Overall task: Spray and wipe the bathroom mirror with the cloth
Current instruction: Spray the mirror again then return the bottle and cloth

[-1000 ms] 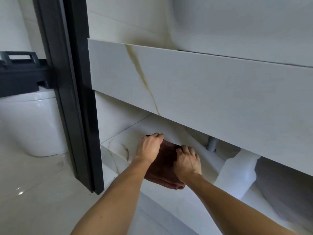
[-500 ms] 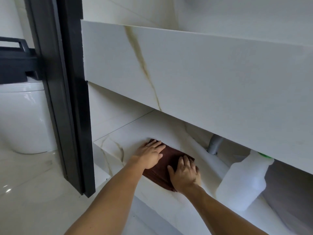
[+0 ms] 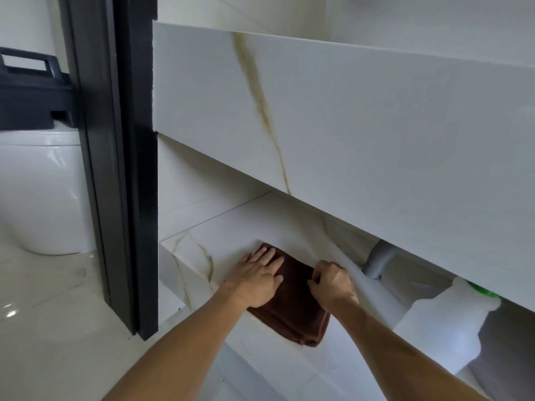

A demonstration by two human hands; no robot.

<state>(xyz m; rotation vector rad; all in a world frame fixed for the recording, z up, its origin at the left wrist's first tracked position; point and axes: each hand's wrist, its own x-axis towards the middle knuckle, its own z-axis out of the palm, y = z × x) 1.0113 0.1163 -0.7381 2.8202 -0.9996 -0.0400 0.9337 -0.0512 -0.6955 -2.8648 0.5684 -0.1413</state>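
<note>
Half the cloth [image 3: 292, 308] under both hands.

Brown terry cloth [image 3: 292, 308] lies on matt veined marble shelf [image 3: 231, 235]

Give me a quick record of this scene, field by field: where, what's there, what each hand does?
place: low marble shelf under a bathroom counter
cloth: brown cloth, folded, flat on the shelf
left hand: left hand rests flat on the cloth
right hand: right hand, fingers curled at the cloth's far edge
bottle: white bottle on the right
mirror: not visible
</note>
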